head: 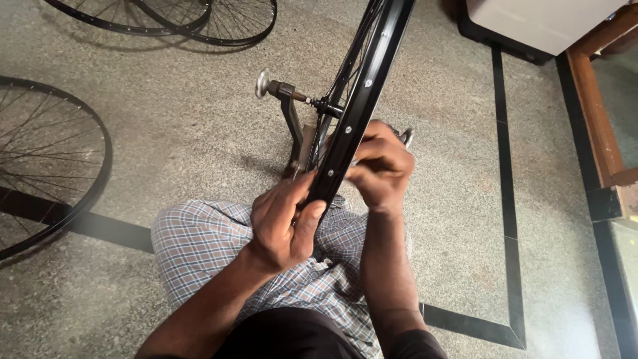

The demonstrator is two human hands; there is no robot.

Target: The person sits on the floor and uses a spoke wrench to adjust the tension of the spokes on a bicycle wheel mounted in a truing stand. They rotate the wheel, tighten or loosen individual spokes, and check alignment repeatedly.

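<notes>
A black bicycle wheel rim (362,86) with thin spokes stands upright in a metal truing stand (292,119) on the floor, seen edge-on. My left hand (282,223) wraps around the near end of the rim, thumb on its right side. My right hand (379,166) is curled against the rim's right side a little higher up, fingers pinched together; what it pinches is hidden. The stand's axle knob (263,84) sticks out to the left. My checked-cloth knees (206,239) are under the wheel.
Another spoked wheel (46,166) lies flat on the floor at the left, and two more wheels (193,23) lie at the top. A white box (538,23) and a wooden frame (598,113) stand at the right. Black inlay lines (508,199) cross the speckled floor.
</notes>
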